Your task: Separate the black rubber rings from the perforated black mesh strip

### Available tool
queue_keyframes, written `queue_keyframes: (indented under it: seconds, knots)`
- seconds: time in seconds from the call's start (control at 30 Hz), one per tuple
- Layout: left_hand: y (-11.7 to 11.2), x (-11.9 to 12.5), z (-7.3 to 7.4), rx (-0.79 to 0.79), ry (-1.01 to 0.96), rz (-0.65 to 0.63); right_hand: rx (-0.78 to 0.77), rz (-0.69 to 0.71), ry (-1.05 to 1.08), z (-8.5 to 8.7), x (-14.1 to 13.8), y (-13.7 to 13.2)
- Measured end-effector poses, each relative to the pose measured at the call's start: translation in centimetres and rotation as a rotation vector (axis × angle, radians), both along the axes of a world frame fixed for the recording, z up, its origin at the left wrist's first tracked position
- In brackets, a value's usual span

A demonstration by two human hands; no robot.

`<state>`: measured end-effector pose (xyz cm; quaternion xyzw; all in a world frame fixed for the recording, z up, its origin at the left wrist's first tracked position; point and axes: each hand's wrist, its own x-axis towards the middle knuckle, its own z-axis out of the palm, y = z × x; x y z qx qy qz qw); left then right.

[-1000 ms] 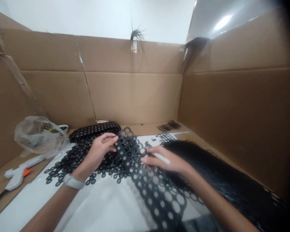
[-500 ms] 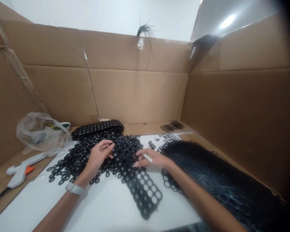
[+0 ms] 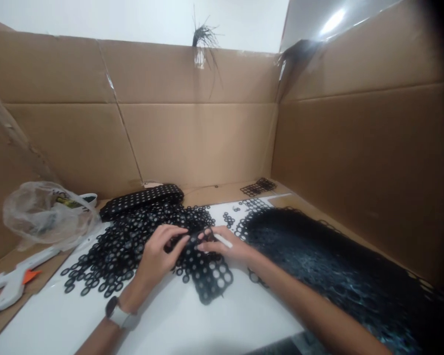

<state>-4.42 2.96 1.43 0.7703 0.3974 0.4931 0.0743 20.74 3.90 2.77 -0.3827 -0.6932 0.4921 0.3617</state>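
Note:
A black strip of joined rings (image 3: 209, 273) lies on the white sheet (image 3: 177, 320). My left hand (image 3: 159, 256), with a watch on the wrist, pinches the strip's far end with curled fingers. My right hand (image 3: 224, 246) meets it there, fingertips on the same end, and it holds a thin white stick (image 3: 224, 241) between its fingers. Behind both hands lies a heap of loose black rings (image 3: 129, 236). To the right spreads a large black mat of joined rings (image 3: 318, 256), under my right forearm.
Cardboard walls (image 3: 200, 138) close in the back and both sides. A folded black perforated piece (image 3: 140, 198) lies at the back. At the left are a clear plastic bag (image 3: 40, 214), a small white bowl (image 3: 89, 198) and a white glue gun (image 3: 13, 283).
The strip has dropped from a long raised length to a short piece flat on the sheet. Both hands have come together at its far end.

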Motion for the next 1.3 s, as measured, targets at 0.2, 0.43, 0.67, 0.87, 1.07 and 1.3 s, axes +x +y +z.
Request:
queue_keyframes:
  seconds: [0.2,0.43,0.67,0.87,1.07,1.3]
  knots:
    - [-0.6,1.0,0.0,-0.129,-0.004,-0.119,-0.064,0.006,0.195,-0.1,-0.5,-0.4]
    - [-0.9,-0.1,0.1,-0.026,0.098,-0.156,0.099,0.034,0.148,0.1,-0.6,-0.9]
    - [-1.2,-0.2,0.3,0.027,0.225,-0.138,0.192,0.061,0.032,-0.1,-0.6,-1.0]
    - [-1.5,0.4,0.3,-0.049,0.222,-0.016,0.177,0.047,-0.024,0.0,-1.2,-1.3]
    - [0.5,-3.5,1.6,-0.324,-0.24,0.265,0.151,-0.05,-0.042,0.6,-0.2,-1.7]
    - [2.2,-9.2,3.8,-0.204,-0.401,0.515,0.052,-0.043,0.015,0.4,0.6,-0.8]
